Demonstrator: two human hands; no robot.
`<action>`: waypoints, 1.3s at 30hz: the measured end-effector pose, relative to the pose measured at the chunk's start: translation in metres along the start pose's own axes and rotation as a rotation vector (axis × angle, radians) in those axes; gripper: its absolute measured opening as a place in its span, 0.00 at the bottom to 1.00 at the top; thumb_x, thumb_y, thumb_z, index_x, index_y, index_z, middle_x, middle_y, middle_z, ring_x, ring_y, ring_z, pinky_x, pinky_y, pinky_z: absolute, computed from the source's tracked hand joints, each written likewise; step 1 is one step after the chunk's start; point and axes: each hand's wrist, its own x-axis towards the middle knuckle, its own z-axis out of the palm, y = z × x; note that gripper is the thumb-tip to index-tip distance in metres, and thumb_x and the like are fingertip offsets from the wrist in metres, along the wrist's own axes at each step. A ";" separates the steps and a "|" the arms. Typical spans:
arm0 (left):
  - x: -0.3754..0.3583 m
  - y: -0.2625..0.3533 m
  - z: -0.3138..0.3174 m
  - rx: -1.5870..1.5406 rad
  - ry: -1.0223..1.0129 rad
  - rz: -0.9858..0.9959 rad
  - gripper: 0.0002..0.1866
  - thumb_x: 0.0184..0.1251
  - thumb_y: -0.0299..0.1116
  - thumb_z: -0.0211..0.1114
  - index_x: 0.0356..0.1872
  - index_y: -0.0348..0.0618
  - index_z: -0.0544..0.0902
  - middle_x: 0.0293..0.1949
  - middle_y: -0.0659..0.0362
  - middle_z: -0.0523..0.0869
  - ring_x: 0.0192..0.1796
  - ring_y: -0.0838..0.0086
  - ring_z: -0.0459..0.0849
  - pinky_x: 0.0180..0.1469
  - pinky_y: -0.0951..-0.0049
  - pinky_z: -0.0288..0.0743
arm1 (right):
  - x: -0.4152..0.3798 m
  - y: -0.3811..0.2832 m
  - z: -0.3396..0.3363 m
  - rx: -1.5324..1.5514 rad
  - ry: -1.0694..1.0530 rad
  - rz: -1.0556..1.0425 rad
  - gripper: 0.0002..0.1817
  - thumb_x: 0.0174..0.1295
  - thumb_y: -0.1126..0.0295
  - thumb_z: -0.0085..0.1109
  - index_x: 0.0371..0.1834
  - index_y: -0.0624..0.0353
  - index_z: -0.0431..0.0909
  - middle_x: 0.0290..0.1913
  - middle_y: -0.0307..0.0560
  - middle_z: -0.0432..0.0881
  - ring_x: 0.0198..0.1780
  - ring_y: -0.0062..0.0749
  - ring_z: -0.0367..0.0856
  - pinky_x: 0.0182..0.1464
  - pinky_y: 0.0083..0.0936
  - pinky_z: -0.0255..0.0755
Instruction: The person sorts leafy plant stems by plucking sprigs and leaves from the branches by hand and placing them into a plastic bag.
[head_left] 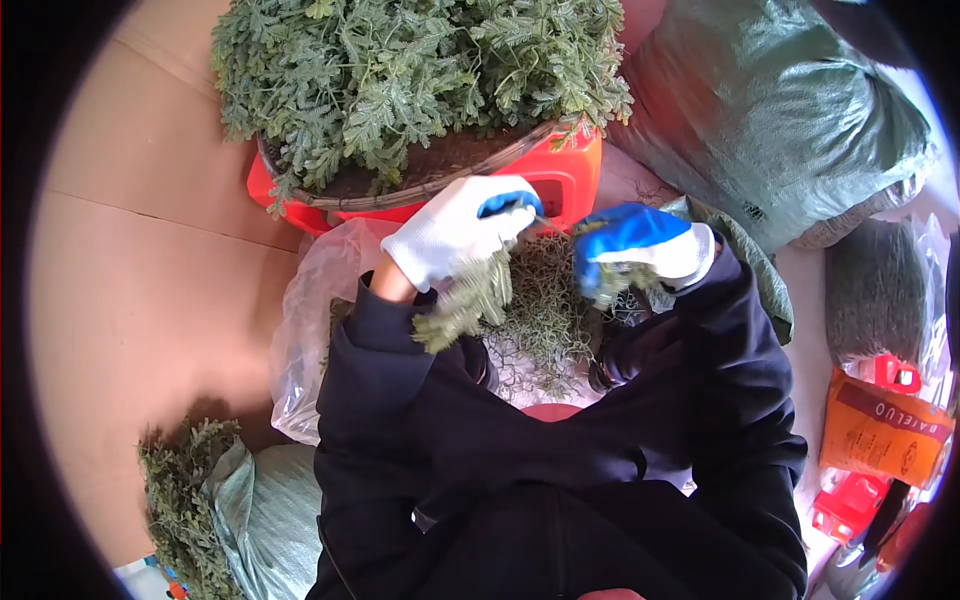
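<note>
My left hand (465, 228), in a white glove with blue coated fingers, is closed with thumb and fingers pinched on a leafy sprig (470, 300) that hangs down below it, slightly blurred. Facing it, my right hand (640, 245) wears a matching glove and is closed around some leafy greenery (622, 280). A thin stem (548, 227) runs across the small gap between the two hands. Under them lies a heap of thin, curly dried stems (545, 325) on the floor between my feet.
Ahead, a round woven tray (440, 182) piled with green sprigs (400, 80) rests on a red plastic stool (570, 180). Clear plastic (300, 340) lies at left. Green woven sacks (790, 120) (270, 510) stand at far right and near left. An orange bag (885, 430) sits at right.
</note>
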 end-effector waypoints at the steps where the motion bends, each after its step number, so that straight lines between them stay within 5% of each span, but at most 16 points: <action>1: -0.003 -0.003 -0.001 0.083 -0.084 0.028 0.10 0.70 0.34 0.58 0.37 0.36 0.79 0.25 0.63 0.76 0.29 0.83 0.72 0.35 0.76 0.68 | -0.008 -0.004 -0.005 0.025 -0.055 0.113 0.14 0.66 0.59 0.60 0.37 0.60 0.80 0.31 0.37 0.77 0.31 0.19 0.75 0.32 0.18 0.69; 3: -0.008 0.010 -0.002 0.149 -0.254 0.007 0.12 0.71 0.37 0.58 0.34 0.36 0.79 0.24 0.60 0.78 0.28 0.78 0.74 0.37 0.74 0.70 | -0.018 -0.020 -0.013 -0.035 -0.143 0.407 0.15 0.64 0.56 0.63 0.40 0.57 0.78 0.28 0.32 0.72 0.28 0.14 0.69 0.28 0.16 0.66; 7: -0.011 0.017 -0.002 0.178 -0.327 -0.114 0.14 0.69 0.38 0.62 0.43 0.36 0.82 0.35 0.59 0.87 0.38 0.78 0.82 0.44 0.75 0.76 | -0.025 -0.006 -0.045 -0.059 -0.324 0.485 0.18 0.62 0.54 0.65 0.43 0.57 0.77 0.26 0.32 0.72 0.27 0.13 0.69 0.26 0.15 0.64; 9: -0.019 0.022 -0.002 0.174 -0.284 -0.114 0.15 0.69 0.38 0.62 0.44 0.35 0.82 0.36 0.59 0.87 0.40 0.78 0.84 0.46 0.75 0.77 | -0.052 -0.017 -0.052 -0.402 -0.241 0.283 0.19 0.64 0.56 0.64 0.41 0.64 0.79 0.24 0.38 0.75 0.26 0.20 0.72 0.28 0.21 0.68; 11: -0.044 0.003 -0.032 -0.046 -0.047 -0.200 0.12 0.72 0.37 0.60 0.40 0.36 0.82 0.31 0.62 0.84 0.31 0.82 0.77 0.34 0.78 0.71 | -0.091 -0.011 -0.091 -0.567 -0.265 0.017 0.21 0.66 0.56 0.61 0.42 0.69 0.80 0.25 0.42 0.79 0.27 0.24 0.75 0.31 0.25 0.71; 14: -0.049 -0.014 -0.057 -0.331 0.108 -0.161 0.11 0.72 0.37 0.60 0.34 0.39 0.82 0.27 0.67 0.80 0.24 0.89 0.69 0.25 0.84 0.60 | -0.141 0.065 -0.178 -0.073 -0.057 0.216 0.23 0.68 0.54 0.56 0.49 0.67 0.80 0.34 0.43 0.84 0.32 0.25 0.78 0.36 0.25 0.73; 16: -0.025 -0.005 -0.035 -0.208 0.045 -0.194 0.15 0.74 0.40 0.56 0.31 0.40 0.80 0.25 0.68 0.77 0.22 0.89 0.66 0.23 0.83 0.58 | -0.130 0.077 -0.155 -0.449 0.501 0.675 0.23 0.68 0.52 0.56 0.50 0.64 0.80 0.36 0.40 0.83 0.34 0.24 0.78 0.38 0.25 0.72; 18: -0.013 0.003 -0.016 -0.224 -0.046 -0.137 0.15 0.74 0.40 0.55 0.31 0.41 0.80 0.24 0.69 0.76 0.22 0.88 0.66 0.23 0.84 0.58 | -0.129 0.108 -0.182 -0.569 0.484 0.745 0.22 0.69 0.52 0.54 0.52 0.58 0.81 0.39 0.36 0.83 0.38 0.22 0.76 0.44 0.23 0.69; 19: -0.007 -0.005 -0.016 -0.184 -0.131 -0.134 0.15 0.74 0.40 0.54 0.31 0.41 0.80 0.24 0.69 0.76 0.22 0.88 0.67 0.23 0.84 0.59 | -0.135 0.134 -0.211 -0.556 0.578 0.878 0.29 0.68 0.46 0.52 0.64 0.54 0.74 0.57 0.42 0.80 0.56 0.27 0.76 0.60 0.24 0.65; 23: 0.001 -0.007 -0.010 -0.242 -0.093 -0.115 0.15 0.74 0.39 0.54 0.32 0.40 0.81 0.23 0.68 0.75 0.20 0.88 0.67 0.22 0.85 0.60 | -0.136 0.144 -0.223 -0.599 0.459 1.363 0.45 0.54 0.31 0.58 0.62 0.58 0.76 0.64 0.50 0.75 0.62 0.35 0.74 0.64 0.27 0.64; 26: 0.004 -0.002 -0.005 -0.322 -0.064 -0.093 0.15 0.75 0.38 0.53 0.33 0.39 0.82 0.23 0.67 0.77 0.19 0.89 0.68 0.22 0.86 0.61 | -0.141 0.132 -0.200 -1.216 0.475 1.335 0.51 0.51 0.26 0.56 0.66 0.59 0.72 0.69 0.52 0.70 0.68 0.35 0.68 0.67 0.27 0.61; 27: 0.004 -0.002 -0.004 -0.338 -0.068 -0.094 0.15 0.76 0.39 0.53 0.37 0.38 0.83 0.25 0.66 0.79 0.20 0.88 0.71 0.22 0.86 0.63 | -0.130 0.122 -0.205 -1.034 0.222 1.548 0.48 0.62 0.27 0.39 0.78 0.46 0.50 0.78 0.41 0.53 0.77 0.32 0.49 0.77 0.27 0.39; 31: 0.005 -0.005 0.002 -0.561 -0.137 -0.067 0.18 0.77 0.42 0.53 0.50 0.37 0.80 0.34 0.59 0.85 0.24 0.83 0.78 0.27 0.81 0.73 | -0.097 0.059 -0.156 -0.732 0.404 1.291 0.42 0.61 0.32 0.49 0.66 0.56 0.71 0.69 0.50 0.71 0.70 0.36 0.67 0.70 0.32 0.58; 34: 0.007 -0.001 0.006 -0.619 -0.157 -0.069 0.20 0.77 0.42 0.52 0.55 0.36 0.79 0.41 0.54 0.87 0.30 0.81 0.83 0.31 0.80 0.77 | -0.082 0.028 -0.132 -1.071 0.296 0.460 0.29 0.71 0.49 0.50 0.65 0.59 0.72 0.64 0.47 0.75 0.65 0.31 0.71 0.67 0.29 0.63; 36: 0.010 -0.002 0.012 -0.709 -0.175 -0.076 0.22 0.77 0.42 0.52 0.61 0.35 0.74 0.43 0.51 0.86 0.34 0.76 0.86 0.34 0.78 0.79 | -0.059 0.003 -0.079 -0.493 0.454 0.139 0.21 0.72 0.64 0.52 0.65 0.62 0.71 0.59 0.44 0.79 0.60 0.27 0.74 0.63 0.26 0.66; 39: 0.015 -0.014 0.016 -0.984 -0.316 -0.057 0.25 0.77 0.39 0.50 0.68 0.35 0.65 0.48 0.46 0.84 0.43 0.64 0.88 0.41 0.73 0.82 | -0.024 -0.015 0.002 -0.271 0.364 -0.305 0.29 0.68 0.66 0.59 0.68 0.65 0.64 0.54 0.45 0.79 0.55 0.25 0.76 0.60 0.25 0.70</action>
